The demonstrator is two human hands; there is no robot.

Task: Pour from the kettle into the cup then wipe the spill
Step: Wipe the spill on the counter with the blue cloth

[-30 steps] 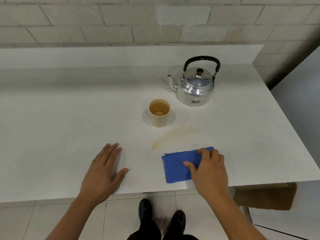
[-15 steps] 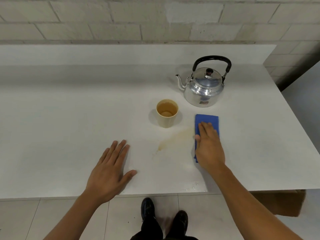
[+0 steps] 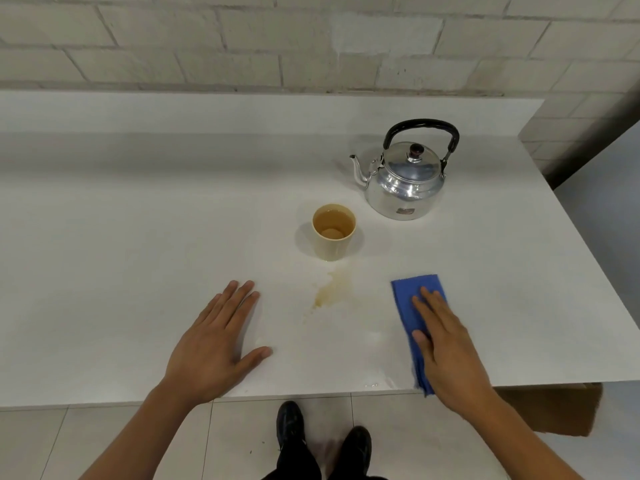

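Note:
A shiny metal kettle [image 3: 403, 181] with a black handle stands upright at the back right of the white counter [image 3: 138, 237]. In front of it, to the left, a yellow cup [image 3: 334, 232] holds brownish liquid. A brownish spill [image 3: 332, 289] lies on the counter just in front of the cup. My right hand [image 3: 446, 344] presses flat on a folded blue cloth [image 3: 414, 292], right of the spill and near the front edge. My left hand [image 3: 214, 344] rests flat on the counter, left of the spill, fingers apart and holding nothing.
A raised ledge and a brick wall [image 3: 311, 46] run behind the counter. The counter's right edge [image 3: 588, 258] drops off beside the kettle. A brown cardboard box [image 3: 554, 410] sits under the front right corner. My shoes [image 3: 322, 434] stand on the tiled floor below.
My right hand slid the blue cloth forward beside the cup, then pulled it back toward the front edge. The spill is smaller on its right side. My left hand stayed put.

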